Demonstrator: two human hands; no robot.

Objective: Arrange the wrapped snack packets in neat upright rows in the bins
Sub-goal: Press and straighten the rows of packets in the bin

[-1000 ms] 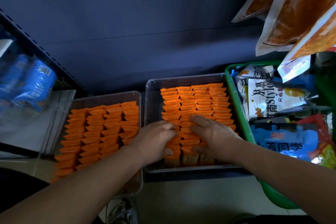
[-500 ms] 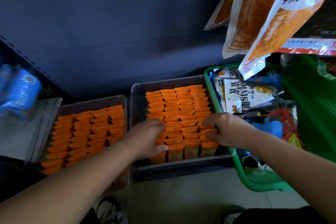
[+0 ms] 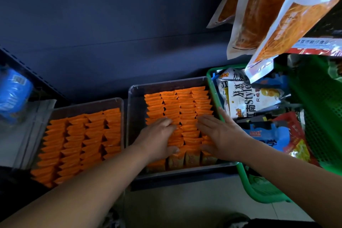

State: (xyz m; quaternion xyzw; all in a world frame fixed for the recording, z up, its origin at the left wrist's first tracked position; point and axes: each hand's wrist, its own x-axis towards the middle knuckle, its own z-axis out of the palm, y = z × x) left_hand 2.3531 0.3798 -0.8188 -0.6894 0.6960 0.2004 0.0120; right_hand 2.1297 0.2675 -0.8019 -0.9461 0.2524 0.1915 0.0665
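While both grips sit in the middle bin, here is the rest, left first. Blue packs lie at the far left, too blurred to read. Next comes the left bin, clear plastic, filled with orange packets standing on edge in four rows. Just beside it is the middle bin, also clear. It holds packet rows in four upright columns, with a bare strip along its left wall. My left grip is on the left columns, knuckles up. Its fingers curl down into the packet tops and the thumb is at the near side, so it is clenched round a bunch of them. My right grip lies flat on the right columns with fingers straight and spread — released, only pressing the tops. At the front wall the nearest packets stand with their faces showing. A green basket is right against the bin's right side, stuffed with mixed snack bags. Big hanging bags with orange contents fill the top right, above the basket.
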